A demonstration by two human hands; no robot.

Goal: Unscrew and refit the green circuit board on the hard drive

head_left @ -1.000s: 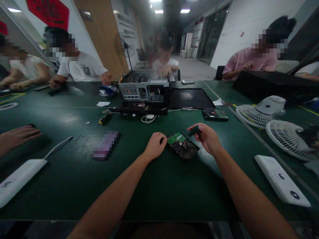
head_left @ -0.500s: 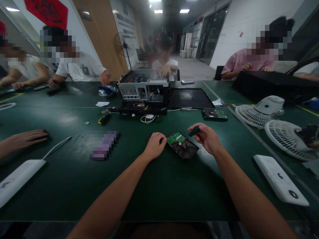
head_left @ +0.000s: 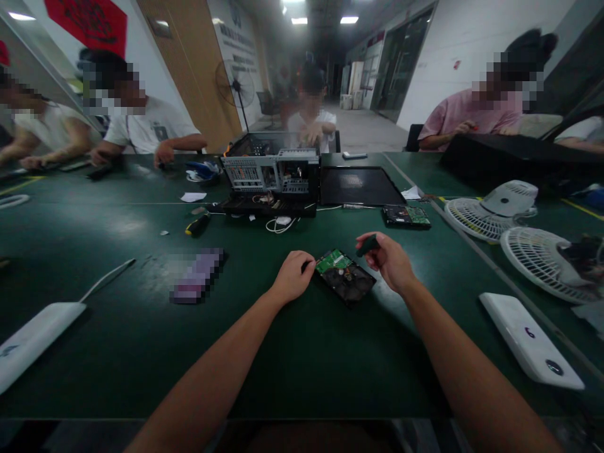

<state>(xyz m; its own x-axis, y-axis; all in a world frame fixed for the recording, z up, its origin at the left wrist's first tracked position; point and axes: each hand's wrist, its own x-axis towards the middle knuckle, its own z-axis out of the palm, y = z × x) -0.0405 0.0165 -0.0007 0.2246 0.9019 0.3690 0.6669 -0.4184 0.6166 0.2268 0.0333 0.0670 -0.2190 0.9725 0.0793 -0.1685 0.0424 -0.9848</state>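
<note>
In front of me a hard drive lies on the green table at a slant, its green circuit board facing up. The curled fingers of my left hand pinch its left corner. Just off its right side, my right hand is closed around the dark handle of what looks like a screwdriver. Its thin shaft is too faint to make out. Beyond my right hand rests a second hard drive.
An opened computer case stands ahead, beside a black panel. A yellow-black screwdriver and a pixelated phone-like object lie left. White fan parts and a white power bank are right. Several people sit around the table.
A co-worker's hand at the left edge has gone out of view. The person in white at the far left has moved a hand leftward. My hands have hardly moved.
</note>
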